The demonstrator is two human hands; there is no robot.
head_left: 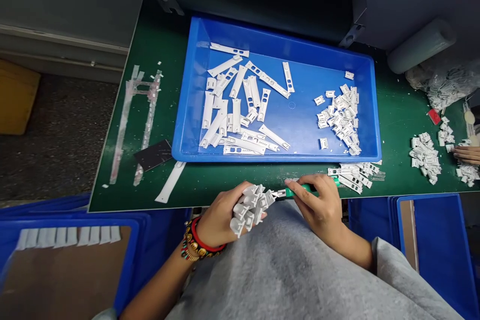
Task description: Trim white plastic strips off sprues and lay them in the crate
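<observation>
My left hand (221,217) is closed around a bundle of several long white plastic parts (249,207), their curved ends turned toward my right hand. In my right hand (320,205) is a green-handled utility knife (305,189). Its metal tip reaches the right end of the bundle; whether the blade touches a part I cannot tell. Beyond both hands stands a blue bin (270,159). Long white strips (236,115) lie scattered in its left half, and small white clips (343,117) are heaped at its right.
The bin rests on a green table (129,200). A black plate (153,155) and a single white strip (170,182) lie left of it. More white strips (352,177) and a clip pile (425,157) are on the right. Another person's fingers (467,154) show at the right edge.
</observation>
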